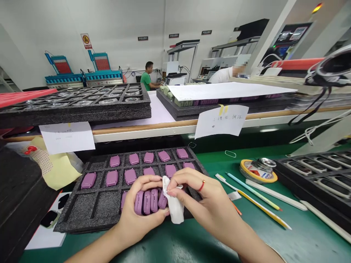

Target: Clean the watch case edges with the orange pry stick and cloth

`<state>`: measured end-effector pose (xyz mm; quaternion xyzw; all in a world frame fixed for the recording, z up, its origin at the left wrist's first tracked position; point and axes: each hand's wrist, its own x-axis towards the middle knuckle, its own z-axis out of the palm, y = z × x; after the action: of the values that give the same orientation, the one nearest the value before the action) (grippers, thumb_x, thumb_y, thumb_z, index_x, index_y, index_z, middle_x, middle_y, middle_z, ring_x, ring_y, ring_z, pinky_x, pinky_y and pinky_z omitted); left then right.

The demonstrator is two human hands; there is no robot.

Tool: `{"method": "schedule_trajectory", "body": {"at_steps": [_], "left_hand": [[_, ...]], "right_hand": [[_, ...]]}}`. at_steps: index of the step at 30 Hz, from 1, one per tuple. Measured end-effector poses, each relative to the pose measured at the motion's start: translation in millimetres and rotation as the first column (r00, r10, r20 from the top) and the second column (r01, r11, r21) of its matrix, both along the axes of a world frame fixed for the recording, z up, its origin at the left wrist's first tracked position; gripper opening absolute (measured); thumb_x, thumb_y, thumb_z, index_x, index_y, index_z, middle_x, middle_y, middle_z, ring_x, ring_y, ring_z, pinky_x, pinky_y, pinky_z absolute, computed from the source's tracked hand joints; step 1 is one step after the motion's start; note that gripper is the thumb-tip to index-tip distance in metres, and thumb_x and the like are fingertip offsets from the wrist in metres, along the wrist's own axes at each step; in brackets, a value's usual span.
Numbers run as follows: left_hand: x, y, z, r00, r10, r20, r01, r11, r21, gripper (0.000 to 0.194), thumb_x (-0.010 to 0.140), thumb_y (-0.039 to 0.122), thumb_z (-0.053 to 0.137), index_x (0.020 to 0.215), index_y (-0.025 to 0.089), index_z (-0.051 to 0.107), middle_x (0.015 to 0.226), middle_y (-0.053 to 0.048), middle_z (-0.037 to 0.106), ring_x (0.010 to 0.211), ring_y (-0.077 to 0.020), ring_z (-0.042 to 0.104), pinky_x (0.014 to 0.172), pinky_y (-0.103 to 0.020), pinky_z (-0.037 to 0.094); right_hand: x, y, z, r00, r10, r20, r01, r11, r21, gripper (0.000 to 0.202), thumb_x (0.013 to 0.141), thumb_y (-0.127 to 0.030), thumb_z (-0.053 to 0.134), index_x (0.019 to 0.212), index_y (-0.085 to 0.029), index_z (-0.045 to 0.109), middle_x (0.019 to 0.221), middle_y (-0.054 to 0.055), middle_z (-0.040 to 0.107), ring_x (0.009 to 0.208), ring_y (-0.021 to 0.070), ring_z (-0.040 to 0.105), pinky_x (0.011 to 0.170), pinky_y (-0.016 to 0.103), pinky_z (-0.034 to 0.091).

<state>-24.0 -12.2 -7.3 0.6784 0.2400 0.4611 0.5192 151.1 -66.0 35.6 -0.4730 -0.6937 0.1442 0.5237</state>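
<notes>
My left hand (139, 208) is wrapped round a row of several purple watch cases (147, 202), held on edge side by side. Between the fingers and thumb of my right hand (199, 193) is a crumpled white cloth (175, 208), which touches or nearly touches the rightmost case of the row. Both hands are above the front part of a black foam tray (106, 209). More purple watch cases (112, 178) lie singly in the tray's compartments. My hands hide part of the tray's front right.
Toothbrushes (260, 204), a pen (253, 190) and a yellow-rimmed round tin (257, 171) lie at the right. Beyond them stands another black tray (323, 171) of frames. A shelf (164, 132) with trays runs across the back. Two people sit farther off.
</notes>
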Motion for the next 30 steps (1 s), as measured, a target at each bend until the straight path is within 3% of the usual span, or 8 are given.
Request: {"method": "schedule_trajectory", "body": {"at_steps": [8,13,15,18,21,24,27,30], "left_hand": [[-2.6,-2.6,-2.8,0.998,-0.062,0.006,0.063,0.998,-0.007,0.061,0.071,0.013,0.085,0.125,0.031,0.061,0.107,0.002,0.077,0.101,-0.0163,0.073,0.095,-0.023,0.055],[-7.5,-7.3,0.6,0.988,-0.151,0.037,0.152,0.988,-0.038,0.062,0.074,0.009,0.085,0.124,0.036,0.061,0.115,0.002,0.075,0.109,-0.0181,0.071,0.096,-0.026,0.056],[-9.5,-7.1,0.5,0.988,-0.148,0.040,0.150,0.988,-0.035,0.059,0.075,0.009,0.084,0.123,0.037,0.062,0.117,0.001,0.073,0.113,-0.0200,0.070,0.096,-0.028,0.058],[-10.4,-4.4,0.6,0.993,-0.116,0.034,0.116,0.993,0.011,0.057,0.075,0.010,0.084,0.121,0.035,0.064,0.118,0.000,0.072,0.118,-0.0223,0.067,0.099,-0.031,0.056],[-9.8,-2.2,3.7,0.997,-0.074,-0.001,0.074,0.991,0.108,0.057,0.074,0.011,0.086,0.121,0.033,0.064,0.117,0.000,0.072,0.115,-0.0201,0.068,0.103,-0.029,0.054],[-10.2,-3.3,8.3,0.998,-0.020,-0.059,0.033,0.975,0.219,0.059,0.074,0.014,0.086,0.124,0.032,0.062,0.116,0.000,0.073,0.111,-0.0178,0.070,0.101,-0.025,0.054],[-11.2,-4.9,9.7,0.993,0.014,-0.115,0.024,0.946,0.324,0.057,0.079,0.019,0.083,0.129,0.029,0.058,0.120,-0.003,0.073,0.110,-0.0179,0.070,0.101,-0.025,0.053],[-11.4,-2.7,7.2,0.993,-0.021,-0.119,0.073,0.886,0.457,0.050,0.088,0.025,0.073,0.135,0.026,0.055,0.122,-0.006,0.072,0.116,-0.0199,0.068,0.104,-0.028,0.052]], "right_hand": [[11.2,-2.3,6.9,0.995,-0.037,0.090,0.044,0.996,-0.077,0.015,0.091,-0.013,0.063,0.080,-0.022,0.068,0.081,0.000,0.072,0.072,0.0137,0.066,0.068,0.024,0.052],[41.4,-16.0,14.5,0.967,-0.140,0.211,0.143,0.990,0.001,0.011,0.091,-0.018,0.065,0.082,-0.023,0.069,0.080,-0.001,0.073,0.072,0.0137,0.068,0.066,0.024,0.053],[51.3,-26.5,17.7,0.959,-0.014,0.282,0.023,0.999,-0.028,0.014,0.093,-0.017,0.062,0.082,-0.024,0.068,0.080,-0.002,0.072,0.070,0.0119,0.068,0.063,0.021,0.054],[54.6,-37.9,20.1,0.904,0.260,0.340,-0.181,0.952,-0.247,0.013,0.090,-0.017,0.067,0.081,-0.026,0.069,0.079,-0.004,0.073,0.066,0.0109,0.069,0.059,0.018,0.055],[45.1,-35.2,18.2,0.954,0.214,0.209,-0.097,0.882,-0.461,0.028,0.090,-0.026,0.070,0.117,-0.030,0.068,0.086,-0.001,0.075,0.066,0.0140,0.070,0.066,0.024,0.058],[28.1,-20.0,10.2,0.978,0.160,-0.137,-0.209,0.809,-0.550,0.064,0.095,-0.048,0.060,0.153,-0.029,0.038,0.110,0.007,0.074,0.086,0.0194,0.074,0.083,0.034,0.060],[6.6,-1.7,-2.8,0.864,0.251,-0.436,-0.477,0.684,-0.552,0.097,0.084,-0.062,0.069,0.160,-0.026,0.021,0.124,0.011,0.069,0.111,0.0265,0.070,0.098,0.043,0.055],[-12.8,10.9,-15.8,0.801,0.199,-0.565,-0.530,0.674,-0.514,0.115,0.063,-0.056,0.088,0.156,-0.024,0.030,0.137,0.013,0.061,0.129,0.0314,0.058,0.110,0.047,0.045]]}}
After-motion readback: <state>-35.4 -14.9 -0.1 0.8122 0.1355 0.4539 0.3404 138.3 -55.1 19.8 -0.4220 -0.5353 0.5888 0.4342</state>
